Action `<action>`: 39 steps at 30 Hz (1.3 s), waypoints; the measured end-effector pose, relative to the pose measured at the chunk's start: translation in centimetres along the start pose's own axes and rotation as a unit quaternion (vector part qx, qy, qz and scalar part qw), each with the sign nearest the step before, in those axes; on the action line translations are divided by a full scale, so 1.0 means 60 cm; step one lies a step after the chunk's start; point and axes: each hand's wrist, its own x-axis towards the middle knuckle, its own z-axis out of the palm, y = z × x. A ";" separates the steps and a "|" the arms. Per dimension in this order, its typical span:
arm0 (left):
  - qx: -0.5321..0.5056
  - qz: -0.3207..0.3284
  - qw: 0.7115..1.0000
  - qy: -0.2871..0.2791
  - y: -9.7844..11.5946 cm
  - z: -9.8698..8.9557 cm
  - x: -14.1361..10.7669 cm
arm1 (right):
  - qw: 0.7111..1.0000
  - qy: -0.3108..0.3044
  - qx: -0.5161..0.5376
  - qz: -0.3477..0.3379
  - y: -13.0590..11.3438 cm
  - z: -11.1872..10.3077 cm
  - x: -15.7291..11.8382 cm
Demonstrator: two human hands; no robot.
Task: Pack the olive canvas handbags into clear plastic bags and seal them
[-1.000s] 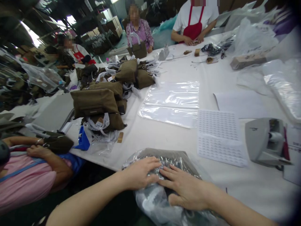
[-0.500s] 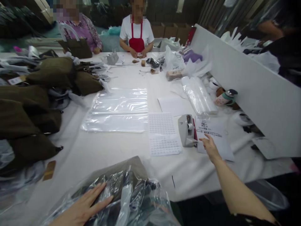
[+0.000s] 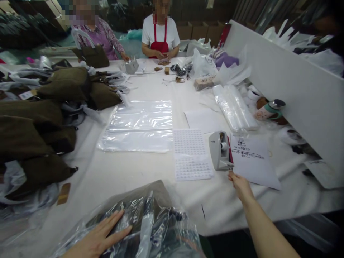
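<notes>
Both hands are at the table's (image 3: 129, 172) near edge: the left hand (image 3: 99, 238) lies flat, fingers spread, on the plastic-wrapped dark bag (image 3: 145, 222) overhanging that edge, grasping nothing; the right hand (image 3: 240, 184) reaches out, fingertips pinched at the front of the grey tape dispenser (image 3: 220, 150), which stands between a label sheet (image 3: 190, 154) and a printed paper (image 3: 252, 161).

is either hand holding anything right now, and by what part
Nothing is gripped. The left hand lies flat on the bagged item; the right hand reaches to the tape dispenser, fingertips at its front edge.
</notes>
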 end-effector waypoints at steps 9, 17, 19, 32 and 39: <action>-0.042 -0.056 0.987 -0.144 0.077 -0.081 0.008 | 0.907 -0.351 -0.169 -0.162 -0.214 0.105 -0.087; -0.079 -0.037 0.991 -0.103 0.070 -0.064 -0.009 | 0.565 -0.680 -0.335 -0.326 -0.418 0.389 -0.394; -0.086 -0.035 0.990 -0.102 0.070 -0.061 -0.014 | 0.553 -0.644 -0.399 -0.347 -0.403 0.419 -0.409; -0.143 0.020 0.990 -0.002 0.126 -0.160 -0.041 | 0.683 -0.492 -0.242 -0.483 -0.201 0.121 -0.191; -0.053 0.074 0.990 0.105 0.228 -0.158 -0.031 | 0.887 -0.293 0.169 -0.313 -0.094 0.155 -0.320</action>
